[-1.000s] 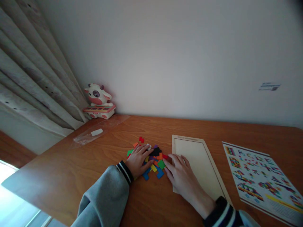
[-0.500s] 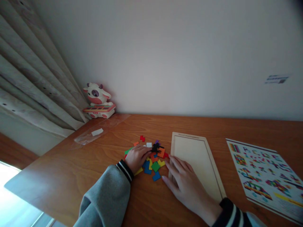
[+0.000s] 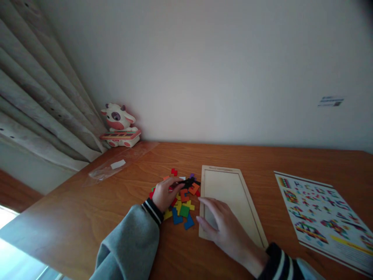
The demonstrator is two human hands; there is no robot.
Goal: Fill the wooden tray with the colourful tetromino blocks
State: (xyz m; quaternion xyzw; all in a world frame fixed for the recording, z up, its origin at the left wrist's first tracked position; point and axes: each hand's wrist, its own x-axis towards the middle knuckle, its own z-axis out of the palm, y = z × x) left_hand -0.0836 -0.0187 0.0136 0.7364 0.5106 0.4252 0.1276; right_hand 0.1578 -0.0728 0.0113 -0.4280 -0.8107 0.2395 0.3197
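My left hand (image 3: pixel 165 193) is over a pile of small, flat, coloured puzzle pieces on the table. Its thumb and fingers pinch at a black puzzle piece (image 3: pixel 189 182) on top of the pile. Close by lie orange (image 3: pixel 193 189), green (image 3: pixel 184 211), blue (image 3: pixel 177 217) and yellow pieces; others are hidden under the hand. My right hand (image 3: pixel 223 223) hovers at the left part of a pale wooden tray (image 3: pixel 230 186), thumb and index finger apart, with nothing between them.
A printed sheet of coloured pictures (image 3: pixel 320 217) lies on the table (image 3: pixel 122 229) at the right. At the back left are a clear plastic bag (image 3: pixel 100 172) and a toy cow with a keyboard (image 3: pixel 120 126), near the curtain (image 3: pixel 43 89).
My left fingers have closed in a pinch at the black pieces. The tray has shifted left towards the pile, and my right thumb and index finger have spread wider.
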